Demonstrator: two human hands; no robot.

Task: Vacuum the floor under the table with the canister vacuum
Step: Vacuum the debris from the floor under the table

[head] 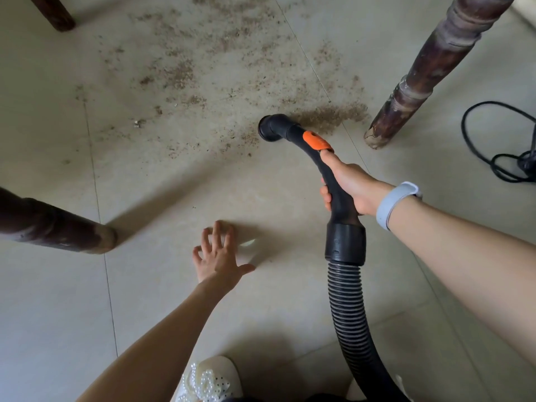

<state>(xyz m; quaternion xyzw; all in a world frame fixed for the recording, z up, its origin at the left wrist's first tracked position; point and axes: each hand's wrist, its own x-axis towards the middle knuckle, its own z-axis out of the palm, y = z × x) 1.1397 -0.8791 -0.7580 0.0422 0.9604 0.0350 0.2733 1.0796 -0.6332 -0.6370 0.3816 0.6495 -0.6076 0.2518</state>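
Nozzle point(268, 130) meets debris point(327, 117) edge beside table leg point(406, 91); open tile point(174, 192) leftward.

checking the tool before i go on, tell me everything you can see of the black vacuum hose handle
The black curved plastic vacuum hose handle ends in a round open nozzle mouth held low at the edge of the brown dirt scattered on the pale tiled floor; whether it touches the tiles is unclear. An orange slider tab sits on top of the bend. The right hand grips its middle, thumb stretched toward the tab. Behind the grip a wide black collar joins it to the ribbed black flexible hose, which runs back out of view.
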